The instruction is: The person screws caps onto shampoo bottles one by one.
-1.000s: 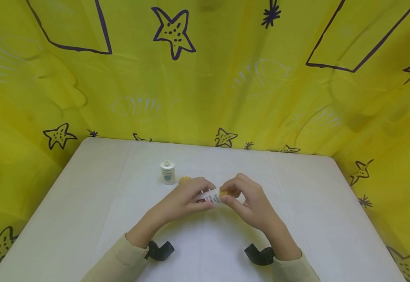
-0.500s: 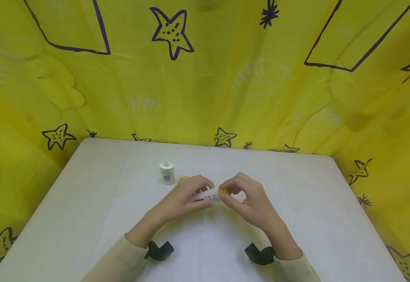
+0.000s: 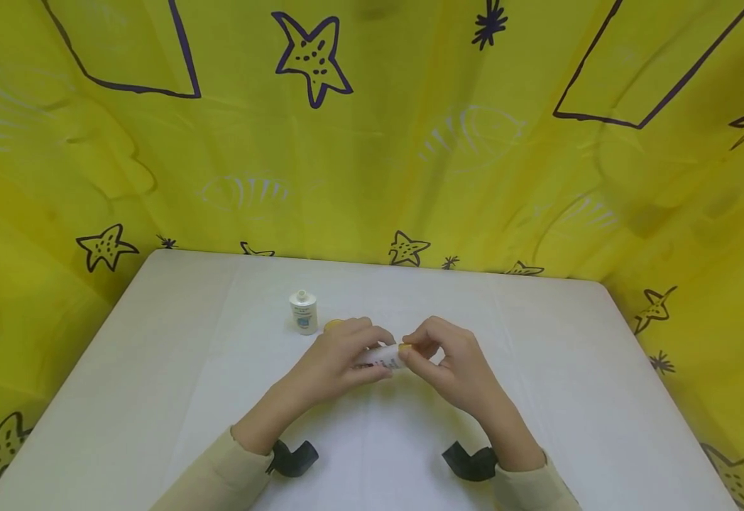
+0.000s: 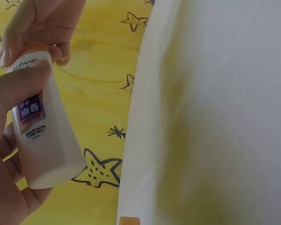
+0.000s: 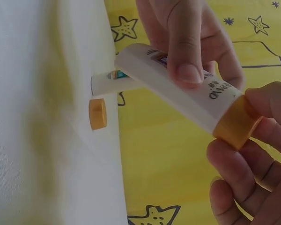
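Note:
My left hand (image 3: 334,358) grips a white plastic lotion bottle (image 4: 54,157) with a purple label, its thumb across the front. The bottle lies tilted in the air, its capped end toward my right hand (image 3: 451,365). On that end sits an orange cap (image 5: 236,123), pinched between my right thumb and fingers. It meets the bottle's shoulder in the right wrist view; the thread beneath is hidden. Beyond my left hand, a second white bottle (image 3: 304,316) stands upright with a bare neck. Beside it a loose orange cap (image 5: 97,114) lies on the table, partly covered in the head view.
A white-covered table (image 3: 570,369) extends under both hands. Yellow cloth (image 3: 372,156) with starfish drawings hangs behind and at the sides. Black wrist mounts (image 3: 471,461) hang below both wrists, near the tan sleeves (image 3: 219,468).
Around half a second ago the bottle sloped up more toward the cap; now it lies flatter. My left hand has shifted slightly right, and my right fingers have shifted their hold on the cap.

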`<state>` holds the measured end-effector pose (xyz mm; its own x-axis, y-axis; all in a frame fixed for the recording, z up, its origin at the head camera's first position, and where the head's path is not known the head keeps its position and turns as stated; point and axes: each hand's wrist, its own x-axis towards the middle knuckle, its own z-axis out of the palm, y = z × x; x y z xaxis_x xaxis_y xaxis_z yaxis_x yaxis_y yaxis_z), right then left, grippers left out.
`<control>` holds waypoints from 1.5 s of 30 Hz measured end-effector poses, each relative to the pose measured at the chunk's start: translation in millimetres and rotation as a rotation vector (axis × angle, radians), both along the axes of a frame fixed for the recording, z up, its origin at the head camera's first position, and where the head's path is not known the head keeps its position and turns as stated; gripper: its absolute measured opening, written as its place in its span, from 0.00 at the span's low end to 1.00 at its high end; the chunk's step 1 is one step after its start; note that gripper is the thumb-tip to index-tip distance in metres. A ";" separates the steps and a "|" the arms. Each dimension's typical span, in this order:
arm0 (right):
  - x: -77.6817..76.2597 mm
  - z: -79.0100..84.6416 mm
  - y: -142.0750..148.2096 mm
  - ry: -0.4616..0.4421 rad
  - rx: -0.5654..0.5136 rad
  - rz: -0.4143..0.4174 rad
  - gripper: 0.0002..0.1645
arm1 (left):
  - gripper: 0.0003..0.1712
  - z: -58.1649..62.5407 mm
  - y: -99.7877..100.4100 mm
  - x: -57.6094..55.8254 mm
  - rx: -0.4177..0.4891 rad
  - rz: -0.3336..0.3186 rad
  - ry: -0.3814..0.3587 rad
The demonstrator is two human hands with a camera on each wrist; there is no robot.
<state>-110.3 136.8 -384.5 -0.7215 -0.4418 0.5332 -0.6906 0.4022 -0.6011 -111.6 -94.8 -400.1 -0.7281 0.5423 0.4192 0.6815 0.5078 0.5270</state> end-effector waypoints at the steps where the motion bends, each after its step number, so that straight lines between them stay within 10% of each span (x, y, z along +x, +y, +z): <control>1: 0.1 -0.5 0.2 0.001 -0.001 -0.004 0.08 | 0.17 -0.1 0.4 0.3 -0.001 0.002 0.011; 16: 1.1 0.5 1.1 -0.056 -0.040 -0.043 0.12 | 0.17 2.8 -0.3 -5.2 0.144 -0.053 -0.159; 31: 4.4 4.9 -1.3 -0.246 -0.107 -0.102 0.06 | 0.19 3.7 6.3 1.4 0.039 0.070 0.094; 45: -2.3 -2.3 -2.8 -0.385 -0.116 -0.008 0.17 | 0.23 -2.9 7.6 -3.6 0.440 0.092 -0.516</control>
<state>-112.6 134.0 -386.8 -0.8813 -0.3885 0.2691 -0.4032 0.3211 -0.8569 -115.1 -87.2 -402.9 -0.9288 0.3275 0.1734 0.2522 0.2159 0.9433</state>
